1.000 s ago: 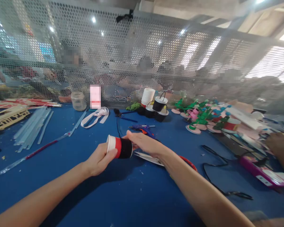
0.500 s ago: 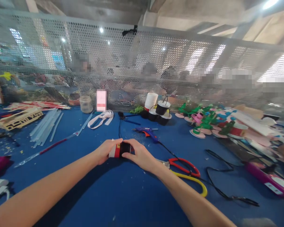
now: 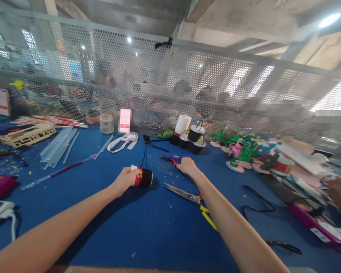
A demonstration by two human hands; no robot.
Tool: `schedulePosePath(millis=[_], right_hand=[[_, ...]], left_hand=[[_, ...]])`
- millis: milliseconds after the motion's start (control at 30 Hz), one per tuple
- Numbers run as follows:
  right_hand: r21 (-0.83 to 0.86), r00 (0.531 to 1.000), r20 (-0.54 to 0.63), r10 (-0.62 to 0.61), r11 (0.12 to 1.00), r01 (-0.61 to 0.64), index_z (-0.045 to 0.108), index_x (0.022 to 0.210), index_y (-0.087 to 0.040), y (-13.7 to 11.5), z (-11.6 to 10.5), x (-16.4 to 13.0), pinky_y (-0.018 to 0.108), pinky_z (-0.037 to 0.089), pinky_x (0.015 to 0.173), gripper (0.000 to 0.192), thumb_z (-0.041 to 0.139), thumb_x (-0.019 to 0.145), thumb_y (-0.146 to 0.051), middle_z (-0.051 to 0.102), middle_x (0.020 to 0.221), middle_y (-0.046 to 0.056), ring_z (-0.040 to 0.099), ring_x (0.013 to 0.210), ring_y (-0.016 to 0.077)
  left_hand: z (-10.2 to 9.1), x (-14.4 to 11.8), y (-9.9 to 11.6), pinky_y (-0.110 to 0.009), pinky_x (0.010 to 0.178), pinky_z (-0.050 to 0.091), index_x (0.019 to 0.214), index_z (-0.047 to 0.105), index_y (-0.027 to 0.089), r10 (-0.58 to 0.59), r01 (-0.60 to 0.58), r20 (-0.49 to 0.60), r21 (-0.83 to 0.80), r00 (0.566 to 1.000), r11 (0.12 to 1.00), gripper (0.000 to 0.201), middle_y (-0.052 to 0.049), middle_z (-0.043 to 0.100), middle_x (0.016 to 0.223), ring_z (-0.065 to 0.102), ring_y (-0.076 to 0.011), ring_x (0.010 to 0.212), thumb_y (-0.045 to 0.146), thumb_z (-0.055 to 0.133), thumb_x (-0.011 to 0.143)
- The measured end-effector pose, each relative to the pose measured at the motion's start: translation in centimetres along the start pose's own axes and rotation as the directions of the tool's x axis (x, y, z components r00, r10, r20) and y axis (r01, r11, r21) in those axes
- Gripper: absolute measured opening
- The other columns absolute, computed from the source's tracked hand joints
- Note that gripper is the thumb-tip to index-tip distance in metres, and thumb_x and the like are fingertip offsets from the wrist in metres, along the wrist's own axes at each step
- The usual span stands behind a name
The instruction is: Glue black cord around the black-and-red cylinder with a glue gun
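My left hand [image 3: 125, 179] is closed round a paper cup [image 3: 147, 178] lying on its side. Black yarn is wound about the lower part of the cup, with red and white showing near the rim. From the cup a black strand runs back to a small dark clump [image 3: 146, 139]. My right hand [image 3: 186, 165] is closed on the handle of a blue glue gun [image 3: 170, 157], whose nozzle points left; the palm hides most of the grip. Scissors [image 3: 184, 192] with red and yellow handles lie under my right forearm, which covers part of them.
Yarn-wrapped cups [image 3: 195, 133] stand at the back beside a white cup stack [image 3: 183, 124]. White ribbon [image 3: 122, 143] and glue sticks [image 3: 59, 146] lie left. Green and pink craft pieces [image 3: 241, 151], a black cord [image 3: 258, 199] and a purple power strip [image 3: 319, 225] are right.
My right hand has let go of the cup and moved right and back onto the glue gun. The cup stays in my left hand, its black-wound end now uncovered.
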State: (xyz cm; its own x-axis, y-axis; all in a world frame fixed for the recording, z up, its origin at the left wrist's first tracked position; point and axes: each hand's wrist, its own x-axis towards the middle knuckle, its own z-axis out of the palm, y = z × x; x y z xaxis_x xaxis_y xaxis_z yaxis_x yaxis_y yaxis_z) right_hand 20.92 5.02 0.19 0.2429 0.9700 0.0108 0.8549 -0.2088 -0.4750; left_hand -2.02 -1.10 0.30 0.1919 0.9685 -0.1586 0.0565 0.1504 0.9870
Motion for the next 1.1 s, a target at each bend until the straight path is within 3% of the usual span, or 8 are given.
schedulePosePath(millis=[133,233,433,533,600,700,800,1100], right_hand=[[0.082,1.0,0.006,0.025,0.996,-0.025,0.048,0.103,-0.015,0.0,0.3,0.1,0.035,0.044,0.072,0.027,0.046,0.079,-0.027,0.051,0.103,0.007,0.052,0.086,0.0167],[0.207,1.0,-0.021,-0.004,0.978,0.009,0.051,0.094,-0.011,-0.3,-0.8,-1.2,0.031,0.045,0.061,0.026,0.055,0.07,-0.02,0.057,0.084,0.007,0.056,0.074,0.0177],[0.436,0.985,0.006,-0.174,0.887,0.154,0.052,0.072,-0.012,-1.9,-3.6,-6.9,0.022,0.041,0.044,0.014,0.052,0.065,-0.025,0.052,0.052,-0.002,0.052,0.048,0.0119],[0.485,0.971,0.012,-0.238,0.851,0.202,0.051,0.065,-0.014,-2.7,-3.5,-9.8,0.023,0.041,0.042,0.017,0.051,0.065,-0.031,0.054,0.05,-0.001,0.049,0.04,0.0101],[0.503,0.96,0.031,-0.278,0.835,0.225,0.051,0.072,-0.015,-3.0,-3.0,-11.2,0.023,0.041,0.04,0.019,0.049,0.066,-0.033,0.056,0.05,0.0,0.05,0.039,0.011],[0.481,0.924,0.058,-0.377,0.822,0.305,0.051,0.078,-0.016,-3.1,-2.1,-12.2,0.022,0.04,0.037,0.019,0.046,0.07,-0.032,0.056,0.049,-0.001,0.051,0.04,0.0121],[0.381,0.894,0.015,-0.449,0.829,0.41,0.051,0.069,-0.017,-3.0,-1.7,-12.5,0.021,0.039,0.038,0.014,0.046,0.071,-0.029,0.052,0.044,-0.002,0.05,0.038,0.0111],[0.208,0.835,-0.087,-0.544,0.809,0.549,0.047,0.053,-0.02,-3.1,-0.8,-12.4,0.024,0.038,0.044,0.019,0.047,0.069,-0.03,0.049,0.043,-0.001,0.045,0.04,0.0123]], left_hand=[[-0.1,-0.4,0.3,-0.02,0.044,0.025,0.054,0.051,0.012,0.021,-0.021,-0.001,0.06,1.0,0.998,0.02,0.004,0.045,0.043,0.038,-0.0076,0.041,0.029,0.045,0.063],[-0.1,-0.6,0.5,-0.02,0.043,0.023,0.055,0.049,0.013,0.048,-0.048,0.003,0.105,0.999,0.993,0.02,0.005,0.042,0.043,0.035,-0.0074,0.041,0.03,0.043,0.064],[-0.5,-0.3,0.3,-0.021,0.042,0.02,0.055,0.045,0.014,0.109,-0.102,-0.022,0.201,0.994,0.974,0.021,0.006,0.036,0.044,0.03,-0.0068,0.041,0.032,0.042,0.065],[-0.6,-0.3,0.4,-0.021,0.042,0.018,0.051,0.042,0.014,0.138,-0.133,-0.004,0.245,0.99,0.96,0.022,0.006,0.033,0.043,0.028,-0.0064,0.041,0.032,0.043,0.065],[-0.7,-0.4,0.6,-0.021,0.043,0.02,0.05,0.041,0.014,0.109,-0.109,0.012,0.234,0.994,0.966,0.023,0.006,0.035,0.043,0.029,-0.0066,0.041,0.032,0.042,0.065],[-0.7,-0.4,0.8,-0.021,0.044,0.023,0.054,0.045,0.013,0.056,-0.055,0.001,0.18,0.998,0.982,0.021,0.005,0.039,0.045,0.033,-0.0078,0.042,0.031,0.041,0.064],[-0.8,-0.2,1.0,-0.021,0.045,0.025,0.057,0.048,0.013,0.032,-0.027,-0.031,0.14,0.999,0.99,0.018,0.005,0.041,0.045,0.035,-0.0085,0.042,0.03,0.043,0.063],[-0.3,-0.5,1.6,-0.02,0.043,0.022,0.048,0.044,0.014,-0.042,0.047,-0.044,0.113,0.998,0.993,0.018,0.005,0.041,0.041,0.034,-0.0078,0.04,0.028,0.046,0.059]])
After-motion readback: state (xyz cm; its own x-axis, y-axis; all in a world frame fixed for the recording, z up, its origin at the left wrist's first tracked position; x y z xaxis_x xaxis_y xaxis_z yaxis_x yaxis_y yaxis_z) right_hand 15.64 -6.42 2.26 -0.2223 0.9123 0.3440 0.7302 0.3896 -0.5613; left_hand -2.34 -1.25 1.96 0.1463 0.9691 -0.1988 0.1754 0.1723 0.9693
